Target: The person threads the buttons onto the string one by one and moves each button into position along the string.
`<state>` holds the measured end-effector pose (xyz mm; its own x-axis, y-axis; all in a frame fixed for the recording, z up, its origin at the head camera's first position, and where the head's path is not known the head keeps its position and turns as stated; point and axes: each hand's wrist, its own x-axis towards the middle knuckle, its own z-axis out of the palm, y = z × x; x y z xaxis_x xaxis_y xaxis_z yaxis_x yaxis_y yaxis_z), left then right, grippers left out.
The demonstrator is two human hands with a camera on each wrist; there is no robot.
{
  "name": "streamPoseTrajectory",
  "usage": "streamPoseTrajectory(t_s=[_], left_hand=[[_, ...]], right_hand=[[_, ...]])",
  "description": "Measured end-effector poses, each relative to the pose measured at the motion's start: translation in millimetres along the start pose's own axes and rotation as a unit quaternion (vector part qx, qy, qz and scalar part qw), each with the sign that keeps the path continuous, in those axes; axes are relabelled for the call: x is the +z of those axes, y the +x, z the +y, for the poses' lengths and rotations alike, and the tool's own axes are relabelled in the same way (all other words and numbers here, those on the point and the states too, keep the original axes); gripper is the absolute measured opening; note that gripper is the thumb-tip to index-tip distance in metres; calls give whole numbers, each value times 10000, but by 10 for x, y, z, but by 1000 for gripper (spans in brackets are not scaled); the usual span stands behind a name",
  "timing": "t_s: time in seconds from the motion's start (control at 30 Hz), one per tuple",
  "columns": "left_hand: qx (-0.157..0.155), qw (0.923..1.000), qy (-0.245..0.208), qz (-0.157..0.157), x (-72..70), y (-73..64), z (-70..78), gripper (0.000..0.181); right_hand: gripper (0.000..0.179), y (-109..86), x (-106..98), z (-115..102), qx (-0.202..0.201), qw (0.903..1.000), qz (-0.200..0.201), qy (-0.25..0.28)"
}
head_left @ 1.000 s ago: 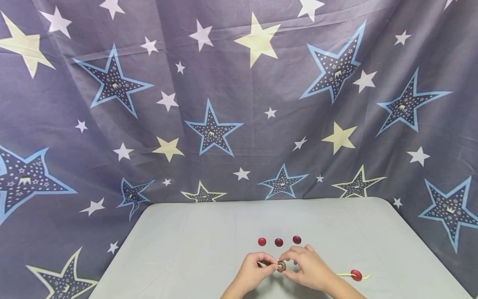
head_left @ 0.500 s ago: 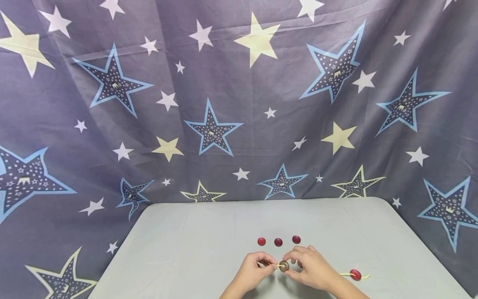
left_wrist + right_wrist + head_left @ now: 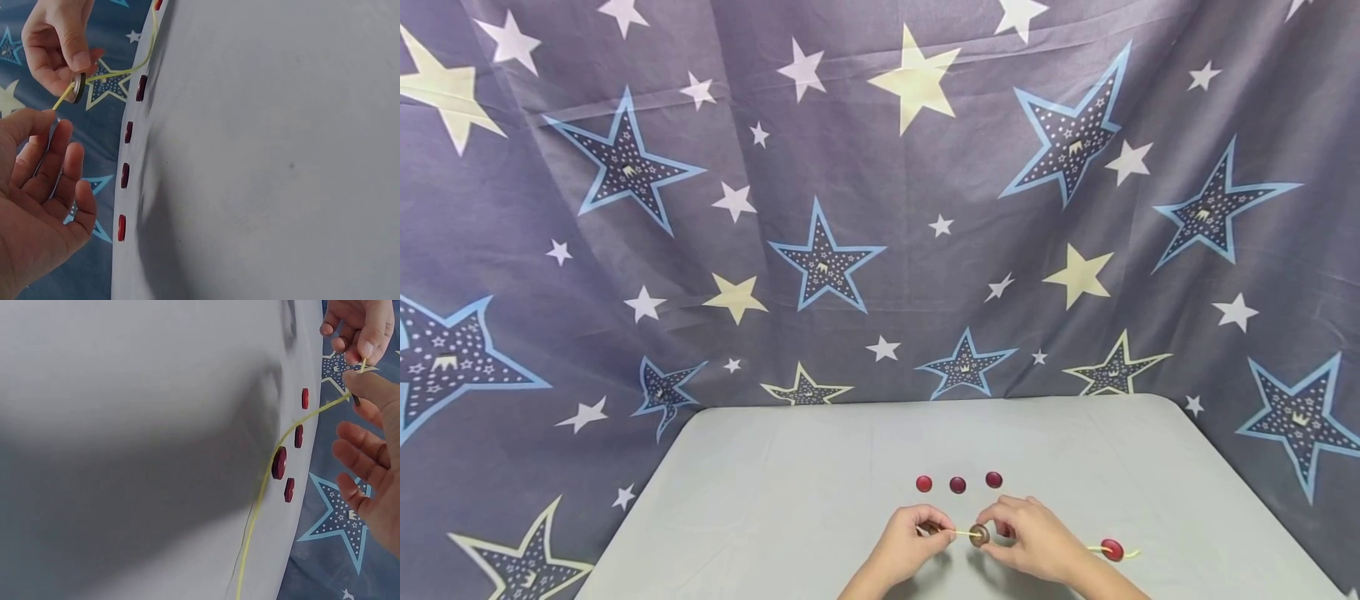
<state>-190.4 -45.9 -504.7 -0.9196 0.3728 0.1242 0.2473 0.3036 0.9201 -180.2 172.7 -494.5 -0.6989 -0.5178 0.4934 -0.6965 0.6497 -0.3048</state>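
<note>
OK, your L hand (image 3: 912,542): thumb + index pinch the yellow string (image 3: 325,407) a bit L of the brown button (image 3: 981,539); per L wrist view, the other fingers are bent loosely, w/ gaps btwn them.
Your R hand (image 3: 1030,535): thumb + fingertips pinch the brown button at its rim; the spare fingers curve loosely in the R wrist view. The two hands sit close, w/ a short stretch of string btwn them.
Brown button: up off the near part of the table (image 3: 790,483), btwn your hands, string passing thru it; seen edge-on in L wrist view.
Yellow string: from your L fingertips thru the button, then over to the R, sagging past your R hand.
Threaded red button (image 3: 1115,546): on the table, near R, beyond your R forearm; string runs thru it, short tail sticking out R.
Button row: far side of your hands, L to R: bright red one (image 3: 923,483), dark red one (image 3: 957,485), another dark red one (image 3: 993,480), all apart.
Extra dark red button (image 3: 279,463): nearer you than the row, string alongside; can't tell if they touch.
Backdrop: purple-gray star cloth (image 3: 865,175), hanging at the far side.
</note>
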Motion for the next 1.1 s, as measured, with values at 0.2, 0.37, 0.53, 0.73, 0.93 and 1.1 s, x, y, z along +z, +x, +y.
streamPoseTrajectory(t_s=[0.2,0.37,0.53,0.73,0.93,1.1], left_hand=[[68,9999,-61,-68,-2,6,-29,6],[81,9996,-220,-136,-9,18,-82,8],[102,9995,-232,-172,-8,15,-83,8],[-68,9995,-229,-212,-13,6,-92,8],[-98,9996,-169,-211,-17,4,-101,7],[-53,9996,-145,-241,-18,3,-88,7]], right_hand=[[22,-58,-26,59,-19,9992,35,408],[21,-101,-46,98,91,9973,-186,708],[19,-149,-100,132,294,9955,-378,817],[21,-234,-144,198,271,9957,-382,800],[23,-293,-188,252,406,9954,-489,716],[21,-318,-225,292,698,9929,-732,626]])
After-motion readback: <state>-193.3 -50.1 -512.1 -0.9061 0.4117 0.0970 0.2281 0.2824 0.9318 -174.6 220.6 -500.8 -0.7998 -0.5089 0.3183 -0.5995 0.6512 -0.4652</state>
